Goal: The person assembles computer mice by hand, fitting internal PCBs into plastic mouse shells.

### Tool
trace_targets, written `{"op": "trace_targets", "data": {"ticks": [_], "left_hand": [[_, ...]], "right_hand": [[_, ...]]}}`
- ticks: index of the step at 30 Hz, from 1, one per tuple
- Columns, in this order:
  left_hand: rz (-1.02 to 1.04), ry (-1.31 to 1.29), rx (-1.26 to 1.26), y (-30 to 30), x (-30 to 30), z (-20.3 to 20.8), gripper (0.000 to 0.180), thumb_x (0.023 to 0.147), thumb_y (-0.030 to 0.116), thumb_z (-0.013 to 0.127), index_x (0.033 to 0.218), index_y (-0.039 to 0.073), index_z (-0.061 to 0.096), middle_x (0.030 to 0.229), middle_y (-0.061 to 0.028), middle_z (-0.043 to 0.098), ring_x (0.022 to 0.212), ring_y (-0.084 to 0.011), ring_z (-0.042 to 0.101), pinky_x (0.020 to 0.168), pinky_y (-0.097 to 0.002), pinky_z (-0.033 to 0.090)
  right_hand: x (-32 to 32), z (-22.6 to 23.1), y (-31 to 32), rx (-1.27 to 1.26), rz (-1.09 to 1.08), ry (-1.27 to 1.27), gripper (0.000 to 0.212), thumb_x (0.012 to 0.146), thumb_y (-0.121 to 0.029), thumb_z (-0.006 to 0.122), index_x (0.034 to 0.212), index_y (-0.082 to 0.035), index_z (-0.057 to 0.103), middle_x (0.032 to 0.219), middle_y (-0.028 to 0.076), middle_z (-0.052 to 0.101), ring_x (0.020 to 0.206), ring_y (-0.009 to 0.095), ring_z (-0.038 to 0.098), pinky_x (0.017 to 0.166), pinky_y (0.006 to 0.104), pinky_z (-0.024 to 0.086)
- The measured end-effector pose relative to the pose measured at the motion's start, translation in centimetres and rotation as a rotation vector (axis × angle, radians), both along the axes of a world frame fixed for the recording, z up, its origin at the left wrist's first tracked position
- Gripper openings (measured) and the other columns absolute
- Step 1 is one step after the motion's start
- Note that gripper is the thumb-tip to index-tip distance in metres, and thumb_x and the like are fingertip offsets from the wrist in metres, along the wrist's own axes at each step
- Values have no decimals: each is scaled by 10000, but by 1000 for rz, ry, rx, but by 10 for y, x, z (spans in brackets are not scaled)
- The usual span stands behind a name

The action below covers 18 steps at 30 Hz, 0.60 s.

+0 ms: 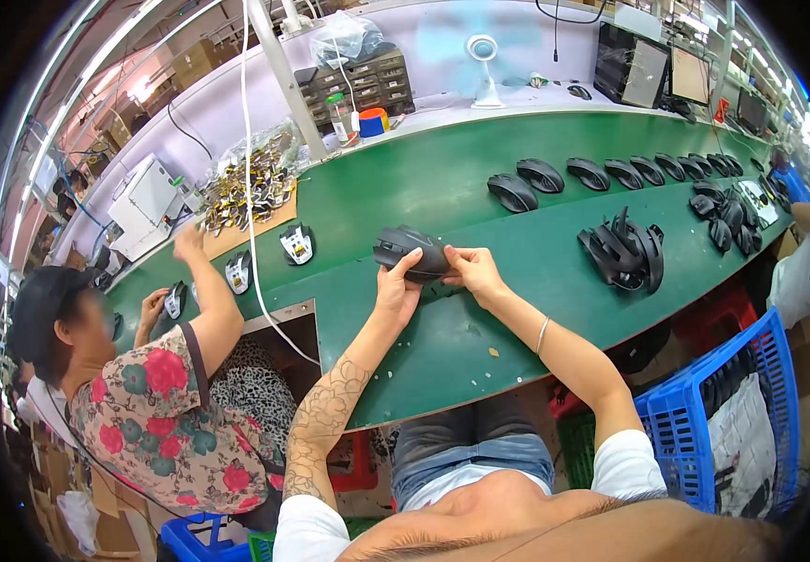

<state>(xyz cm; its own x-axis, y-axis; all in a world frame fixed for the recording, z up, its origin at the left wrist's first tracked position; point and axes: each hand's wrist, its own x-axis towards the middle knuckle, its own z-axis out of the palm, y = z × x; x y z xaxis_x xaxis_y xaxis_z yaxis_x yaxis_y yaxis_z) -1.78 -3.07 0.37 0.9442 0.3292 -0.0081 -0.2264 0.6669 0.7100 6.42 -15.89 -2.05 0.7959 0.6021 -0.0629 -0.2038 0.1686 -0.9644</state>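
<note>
A black computer mouse [411, 251] is held above the green workbench, close in front of me. My left hand [397, 287] grips it from the near left side, thumb on top. At its right end, my right hand [475, 273] pinches the edge with thumb and fingers. Right of my hands lies a loose pile of black mouse shells [622, 251]. Beyond it a row of black mice [589, 174] runs along the bench to the far right. To the left sits an opened mouse base [297, 244] with white and yellow parts showing.
A co-worker [162, 403] in a flowered shirt sits at the left, handling another mouse base [176, 301]. Small parts are heaped on cardboard [253, 192]. A white cable [250, 187] hangs down there. A small fan [483, 70] stands at the back; a blue crate [719, 412] is at right.
</note>
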Motion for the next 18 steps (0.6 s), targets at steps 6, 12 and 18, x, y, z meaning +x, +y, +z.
{"op": "trace_targets", "data": {"ticks": [6, 12, 18], "left_hand": [[-11, 57, -56, 11, -3, 5, 346, 831, 297, 569, 1100, 87, 514, 1072, -74, 579, 988, -219, 568, 885, -404, 454], [28, 184, -183, 21, 2, -1, 451, 831, 483, 451, 1096, 130, 545, 1068, -52, 602, 991, -213, 566, 898, -396, 426], [11, 191, -213, 26, 6, -8, 448, 854, 445, 460, 1130, 98, 531, 1122, -71, 579, 1047, -228, 530, 949, -402, 388]], "right_hand": [[-3, 6, 6, -50, -7, -19, 382, 895, -349, 549, 939, 18, 644, 829, 75, 653, 667, 127, 599, 596, 240, 505], [-3, 9, 4, -70, -4, -47, 372, 895, -341, 553, 932, 17, 649, 816, 71, 648, 655, 127, 590, 589, 243, 505], [-1, 8, 0, -54, -42, -38, 378, 888, -336, 567, 941, 30, 648, 810, 76, 647, 649, 126, 587, 587, 243, 503]]}}
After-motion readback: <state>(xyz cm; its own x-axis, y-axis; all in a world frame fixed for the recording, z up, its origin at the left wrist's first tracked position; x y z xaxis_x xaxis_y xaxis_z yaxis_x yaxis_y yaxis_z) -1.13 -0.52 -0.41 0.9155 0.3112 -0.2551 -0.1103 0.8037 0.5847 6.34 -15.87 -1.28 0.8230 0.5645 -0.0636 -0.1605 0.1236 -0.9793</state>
